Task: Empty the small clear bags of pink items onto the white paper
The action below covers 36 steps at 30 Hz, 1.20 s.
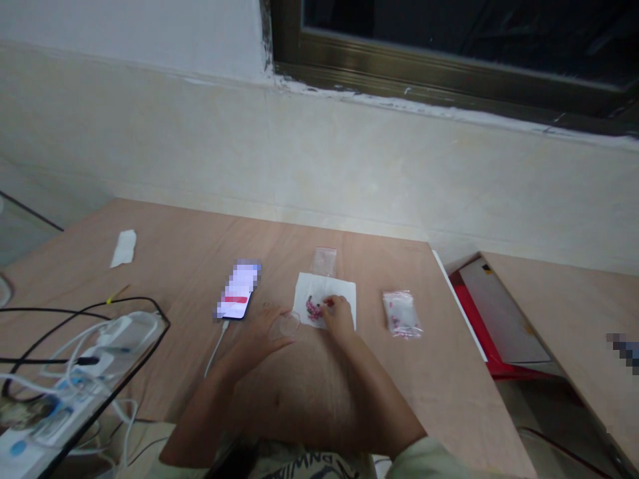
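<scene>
Left hand (257,338) is low centre of frame, fingers curled in against a clear round disc (288,324), maybe soft plastic. Can't tell if it's gripped or just touched. Right hand (338,318) is narrow, fingertips (329,303) down on a small pile of pink-red beads (313,309). Can't tell if any are pinched.

Pile is mid-frame on a white paper napkin (307,286), just up-left of the right fingertips, so the right hand is nearer. The disc sits between the left hand and the pile. Pile's long axis runs roughly upper left to lower right, with its right side partly hidden by the right fingers.

Clear plastic bag (324,261) at the napkin's top edge. Right of the napkin, apart from it, a plastic bag with pink bits (402,314). Left on the bench (184,233): phone (238,289), screen blurred, on a white cable (215,347). White power strip (50,426) lower left, tangled in cords.
</scene>
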### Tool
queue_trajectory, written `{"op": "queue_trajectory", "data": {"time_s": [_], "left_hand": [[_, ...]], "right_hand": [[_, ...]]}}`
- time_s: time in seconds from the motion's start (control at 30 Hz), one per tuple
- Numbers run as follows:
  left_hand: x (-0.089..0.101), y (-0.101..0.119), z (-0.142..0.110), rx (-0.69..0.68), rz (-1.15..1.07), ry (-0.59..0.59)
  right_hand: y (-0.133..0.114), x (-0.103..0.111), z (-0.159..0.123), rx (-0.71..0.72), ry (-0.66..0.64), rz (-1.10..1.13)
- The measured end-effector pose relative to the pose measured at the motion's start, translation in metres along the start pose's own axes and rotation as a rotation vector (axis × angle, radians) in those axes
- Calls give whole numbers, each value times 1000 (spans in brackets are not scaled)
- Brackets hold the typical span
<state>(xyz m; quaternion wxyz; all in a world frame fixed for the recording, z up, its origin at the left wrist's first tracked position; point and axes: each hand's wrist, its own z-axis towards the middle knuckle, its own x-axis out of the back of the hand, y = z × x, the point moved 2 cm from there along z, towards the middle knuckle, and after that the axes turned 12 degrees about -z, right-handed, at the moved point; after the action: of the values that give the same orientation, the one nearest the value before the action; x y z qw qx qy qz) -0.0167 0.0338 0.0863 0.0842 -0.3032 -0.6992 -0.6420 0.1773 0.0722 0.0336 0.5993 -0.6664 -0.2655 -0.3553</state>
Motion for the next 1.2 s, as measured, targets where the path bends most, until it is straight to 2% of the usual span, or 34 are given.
{"op": "queue_trajectory", "data": {"time_s": [0.17, 0.43, 0.53, 0.67, 0.73, 0.87, 1.0, 1.2], "left_hand": [[-2, -4, 4, -34, 23, 49], [-2, -6, 20, -63, 83, 73], [-5, -11, 30, -70, 113, 54], [-10, -12, 39, -80, 131, 24], [-11, -10, 39, -84, 112, 20], [-9, -8, 33, -61, 73, 32], [-8, -9, 27, -31, 68, 28], [-12, -11, 17, -48, 61, 30]], "right_hand": [[-1, -5, 15, 57, -133, -263], [-13, 3, 22, 22, -246, -410], [-21, 7, 19, 33, -216, -307], [-43, 7, 4, 250, -192, -5], [-46, 6, -2, 302, -157, 100], [-20, 5, -3, 169, -11, 52], [11, -1, -2, 130, -80, -80], [20, -7, -4, 175, -84, -104]]}}
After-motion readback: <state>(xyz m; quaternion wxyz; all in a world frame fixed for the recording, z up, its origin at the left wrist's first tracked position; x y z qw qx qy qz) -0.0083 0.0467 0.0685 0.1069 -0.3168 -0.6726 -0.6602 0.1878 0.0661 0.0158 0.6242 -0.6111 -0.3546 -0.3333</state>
